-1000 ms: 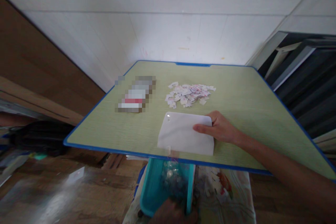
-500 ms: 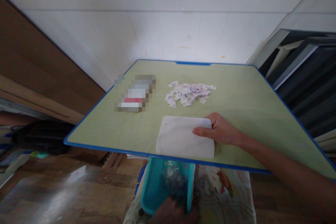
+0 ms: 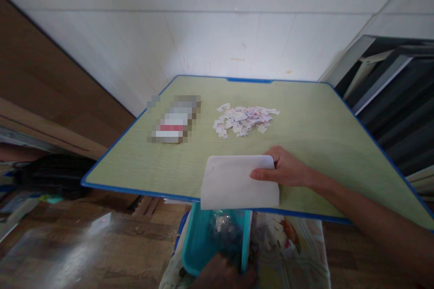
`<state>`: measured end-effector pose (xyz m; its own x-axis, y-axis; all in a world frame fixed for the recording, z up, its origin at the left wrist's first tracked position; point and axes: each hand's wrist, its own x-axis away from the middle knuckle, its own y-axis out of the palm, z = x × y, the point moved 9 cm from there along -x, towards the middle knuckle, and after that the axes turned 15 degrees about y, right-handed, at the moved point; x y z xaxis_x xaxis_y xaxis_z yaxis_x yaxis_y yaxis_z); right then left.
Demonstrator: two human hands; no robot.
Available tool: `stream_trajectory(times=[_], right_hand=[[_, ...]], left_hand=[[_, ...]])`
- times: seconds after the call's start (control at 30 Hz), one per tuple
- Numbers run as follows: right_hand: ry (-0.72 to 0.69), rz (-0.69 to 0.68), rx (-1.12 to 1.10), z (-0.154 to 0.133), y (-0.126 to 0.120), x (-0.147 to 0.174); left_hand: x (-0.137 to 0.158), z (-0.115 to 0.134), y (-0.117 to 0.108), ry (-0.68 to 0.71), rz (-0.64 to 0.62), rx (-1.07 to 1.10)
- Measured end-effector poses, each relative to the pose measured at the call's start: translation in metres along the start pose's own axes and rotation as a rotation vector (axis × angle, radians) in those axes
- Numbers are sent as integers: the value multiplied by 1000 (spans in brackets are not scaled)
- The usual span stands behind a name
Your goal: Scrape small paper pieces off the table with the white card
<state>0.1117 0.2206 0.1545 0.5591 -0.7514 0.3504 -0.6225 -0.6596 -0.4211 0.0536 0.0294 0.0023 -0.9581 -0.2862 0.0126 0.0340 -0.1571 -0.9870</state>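
Observation:
My right hand (image 3: 283, 167) grips the right end of a white flat scraper (image 3: 233, 183), thumb on top and fingers mostly hidden behind. The scraper, with a small hole in one corner, lies across the table's near edge, its lower side slightly past the blue rim. Below that edge is a teal plastic tray (image 3: 196, 250) with a blurred, shiny heap of small pieces (image 3: 225, 230) inside. My left hand (image 3: 220, 273) is closed at the tray's near side; its fingers are partly hidden. Beyond the scraper, small pale paper pieces (image 3: 246, 119) lie in a loose pile.
The green table (image 3: 312, 122) has a blue rim and stands against a white wall. A blurred-out flat item (image 3: 174, 122) lies on its left side. Dark panels (image 3: 400, 99) lean at right. Patterned cloth (image 3: 288, 257) lies under the tray; a paper scrap (image 3: 101, 222) is on the floor.
My right hand has drawn the scraper slightly toward me, so its lower side now passes over the blue rim. My left hand and the tray are nearly unmoved.

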Motion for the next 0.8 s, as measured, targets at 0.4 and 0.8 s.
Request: stream_trajectory(times=[0.4, 0.8], right_hand=[[94, 281, -515, 39, -59, -8], [-182, 726, -889, 56, -136, 11]], left_hand=[[-3, 4, -12, 56, -55, -42], [2, 0, -18, 68, -3, -162]])
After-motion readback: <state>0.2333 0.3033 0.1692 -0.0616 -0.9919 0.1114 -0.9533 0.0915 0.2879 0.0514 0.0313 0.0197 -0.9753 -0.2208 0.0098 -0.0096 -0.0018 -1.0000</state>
